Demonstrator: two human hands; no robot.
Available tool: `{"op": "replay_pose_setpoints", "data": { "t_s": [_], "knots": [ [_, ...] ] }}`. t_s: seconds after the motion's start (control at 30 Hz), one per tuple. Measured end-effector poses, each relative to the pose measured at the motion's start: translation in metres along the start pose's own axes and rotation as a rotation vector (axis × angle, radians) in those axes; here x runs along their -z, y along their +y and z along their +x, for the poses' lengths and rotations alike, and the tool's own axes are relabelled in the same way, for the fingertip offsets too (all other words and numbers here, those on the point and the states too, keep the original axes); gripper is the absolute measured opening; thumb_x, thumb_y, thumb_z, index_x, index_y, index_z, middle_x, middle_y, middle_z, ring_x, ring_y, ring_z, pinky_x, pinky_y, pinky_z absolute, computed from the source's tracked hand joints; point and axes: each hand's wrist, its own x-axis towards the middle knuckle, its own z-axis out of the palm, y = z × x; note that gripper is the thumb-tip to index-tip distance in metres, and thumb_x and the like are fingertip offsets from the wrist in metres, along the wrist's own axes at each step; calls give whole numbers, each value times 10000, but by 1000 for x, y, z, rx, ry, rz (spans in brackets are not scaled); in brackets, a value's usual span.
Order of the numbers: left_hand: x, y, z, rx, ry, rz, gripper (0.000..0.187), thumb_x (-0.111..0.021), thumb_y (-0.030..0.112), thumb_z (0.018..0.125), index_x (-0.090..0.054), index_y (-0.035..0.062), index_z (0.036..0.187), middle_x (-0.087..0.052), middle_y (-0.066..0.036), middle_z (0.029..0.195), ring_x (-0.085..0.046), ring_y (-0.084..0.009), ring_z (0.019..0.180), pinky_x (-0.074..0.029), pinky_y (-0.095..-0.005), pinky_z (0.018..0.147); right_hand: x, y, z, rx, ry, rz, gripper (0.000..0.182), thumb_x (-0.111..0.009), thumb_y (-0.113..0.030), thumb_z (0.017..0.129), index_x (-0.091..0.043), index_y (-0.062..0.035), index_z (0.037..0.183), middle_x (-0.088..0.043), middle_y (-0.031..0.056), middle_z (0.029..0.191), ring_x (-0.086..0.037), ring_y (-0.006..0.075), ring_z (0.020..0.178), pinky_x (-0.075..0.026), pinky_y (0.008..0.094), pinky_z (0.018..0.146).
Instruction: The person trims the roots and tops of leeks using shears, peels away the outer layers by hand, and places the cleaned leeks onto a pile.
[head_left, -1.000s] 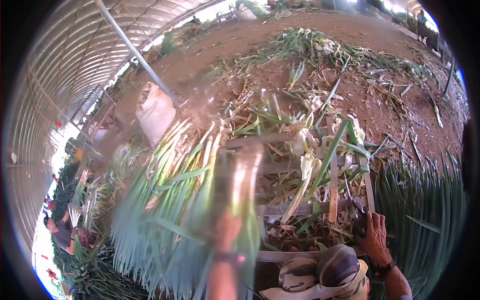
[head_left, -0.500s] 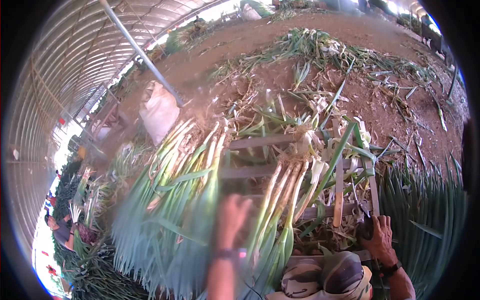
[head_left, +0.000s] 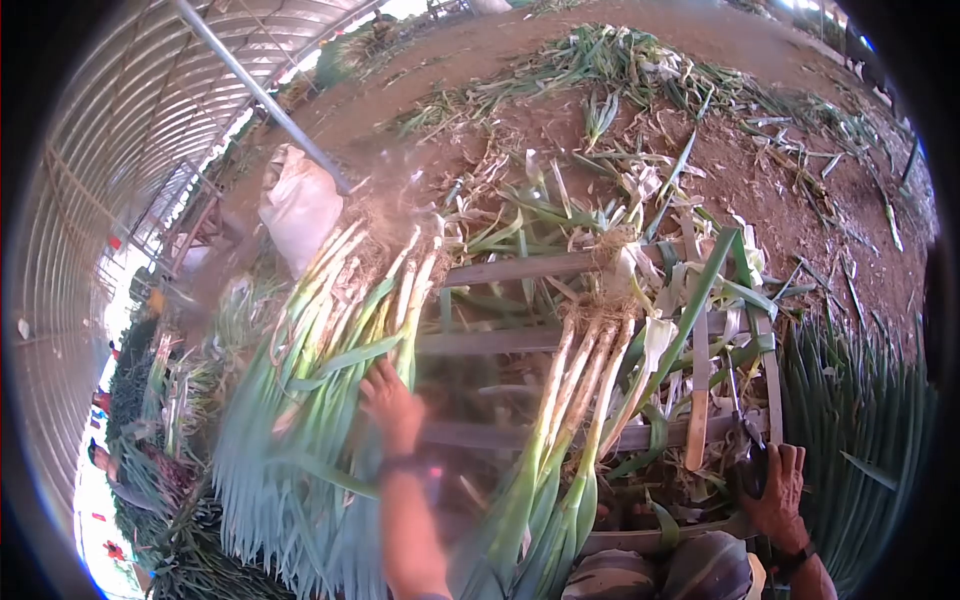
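Note:
My left hand is at the right edge of a large bundle of green onions, its fingers stretched towards the stalks and apart. The bundle lies with pale stems and roots pointing away, green leaves towards me. Another, smaller bunch of green onions rests on the slatted frame, right of my left hand. My right hand is closed around a dark-handled tool with a narrow metal end. Its grip is partly hidden by the fingers, and its exact kind I cannot make out.
A slatted frame spans the space before my knees, with a flat strip with a wooden end lying across it. Upright green leaves stand at right. A pale sack and trimmings are farther off. A person is at far left.
My left hand has moved left and away from me, from between the two bunches to the larger bundle's edge. My right hand keeps hold of the tool. The view has shifted slightly.

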Motion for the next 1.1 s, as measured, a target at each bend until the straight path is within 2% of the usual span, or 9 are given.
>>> {"op": "replay_pose_setpoints", "data": {
  "t_s": [0.1,0.27,0.43,0.53,0.57,0.63,0.8,1.0,1.1],
  "knots": [
    [4,-2,-7,-145,8,-92,811,-726,16,702,-380,21,1436,-504,-176,1387,-507,-371,1178,-497,-491,944,1,1,0,10,8,31,822,-836,-175,579,-455,40,1275,-437,206,1109,-442,415,1009,-430,523,835],
    [16,31,-65,-191,-152,-191,782,-761,74,702,-420,-14,1399,-604,-204,1242,-547,-394,1078,-491,-485,950,1,0,0,20,30,17,812,-831,-177,568,-456,33,1258,-433,204,1097,-441,416,1000,-428,523,828],
    [56,55,-95,-378,-433,-497,868,-702,103,728,-281,-66,1469,-474,-316,1416,-428,-482,1335,-378,-520,1130,-2,0,-1,17,40,32,803,-824,-168,568,-457,34,1254,-434,213,1097,-443,424,996,-423,531,827],
    [96,41,-62,-344,-675,-518,488,-751,266,822,-654,32,1239,-656,-196,1264,-621,-332,1182,-500,-426,996,-4,2,-2,20,46,35,798,-821,-166,572,-462,42,1253,-436,221,1102,-445,431,1000,-422,537,826],
    [88,29,-48,-198,-544,-645,260,-739,291,860,-758,77,1006,-737,-128,1066,-703,-294,977,-538,-395,881,-4,2,-2,30,51,35,798,-822,-166,573,-463,44,1254,-436,223,1104,-445,433,1001,-422,539,826],
    [66,-1,-11,-180,-66,-372,164,-697,227,892,-748,73,916,-731,-125,923,-699,-299,837,-539,-414,771,-5,1,-2,34,55,32,798,-822,-172,578,-464,49,1255,-435,226,1107,-446,435,1003,-421,541,824],
    [7,-59,59,-103,304,83,600,-701,340,852,-564,19,1340,-641,-209,1224,-547,-362,1192,-395,-527,1029,-5,0,0,25,23,2,802,-820,-213,596,-463,54,1263,-432,228,1109,-445,434,1002,-421,540,822],
    [23,-48,56,40,-305,104,723,-665,476,871,-515,-26,1368,-614,-250,1295,-453,-375,1342,-287,-524,1129,-2,-3,1,-2,-10,8,815,-812,-256,603,-462,47,1275,-431,230,1114,-443,437,1006,-422,542,825],
    [30,-52,45,-49,-379,102,678,-647,505,865,-591,-38,1266,-674,-269,1166,-569,-390,1222,-284,-528,1135,-4,-1,0,12,0,4,831,-815,-244,591,-461,49,1285,-434,233,1123,-444,443,1018,-424,545,835]
  ]
}}
